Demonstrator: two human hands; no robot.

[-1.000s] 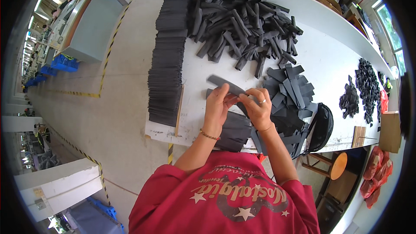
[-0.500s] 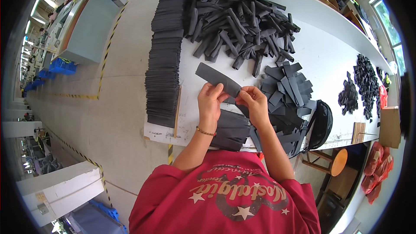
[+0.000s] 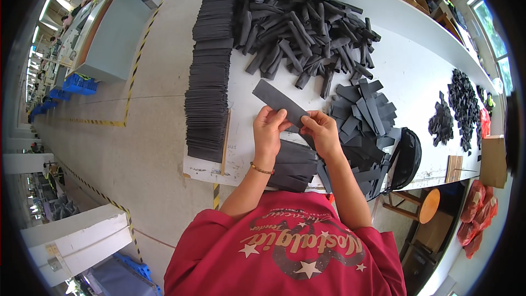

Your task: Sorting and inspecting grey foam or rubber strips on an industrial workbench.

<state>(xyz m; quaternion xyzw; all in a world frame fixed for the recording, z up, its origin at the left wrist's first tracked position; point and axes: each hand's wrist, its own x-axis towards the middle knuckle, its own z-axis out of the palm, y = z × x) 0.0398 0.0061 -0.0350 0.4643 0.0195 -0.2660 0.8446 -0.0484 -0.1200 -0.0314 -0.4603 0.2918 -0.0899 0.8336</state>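
Observation:
Between both hands, above the white table (image 3: 246,170), a dark grey fabric strip (image 3: 278,98) is held slanting, its free end up and to the left. My left hand (image 3: 268,131) pinches its lower edge near the middle, thumb on top. At the strip's right end, my right hand (image 3: 322,131) grips it with the thumb pressed on the face. Fingers beneath the strip are mostly hidden. Below the hands lies a layered bundle of similar strips (image 3: 293,167). Loose flat strips (image 3: 361,109) spread to the right of my right hand.
A long, tight row of stacked dark pieces (image 3: 207,82) runs along the table's left side. Rolled dark fabric pieces (image 3: 301,33) heap at the back. A rounded black item (image 3: 406,159) stands by the front right edge, near a wooden stool (image 3: 428,205). Small dark piles (image 3: 441,120) sit farther right.
The strip has shifted slightly right and now shows a flatter face. My right thumb has moved onto that face at its right end. Both hands still hold the strip.

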